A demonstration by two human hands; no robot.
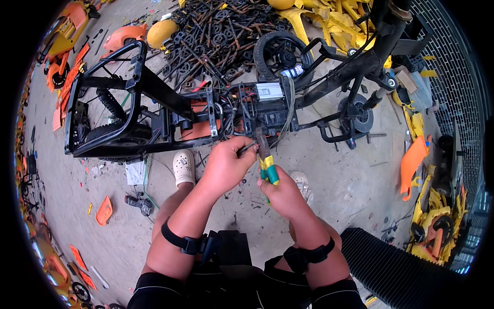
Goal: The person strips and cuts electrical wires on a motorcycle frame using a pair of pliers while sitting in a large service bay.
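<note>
My left hand point(229, 167) is closed near the middle of a black scooter frame point(110, 153), pinching a thin dark wire or cable point(248, 148). My right hand point(280, 190) grips pliers point(268, 170) with yellow-and-green handles, their metal jaws upright beside my left fingertips at the wire. Exactly what lies between the jaws is too small to tell. Behind both hands are bundled cables point(288, 116), metal brackets and a silver box point(269, 91) on the frame.
A heap of metal parts point(211, 36) and loose wheel point(263, 49) lie behind the frame. Yellow and orange panels point(412, 165) line the sides. A power drill point(139, 206) lies left of my feet; a black ribbed object point(386, 257) is at lower right.
</note>
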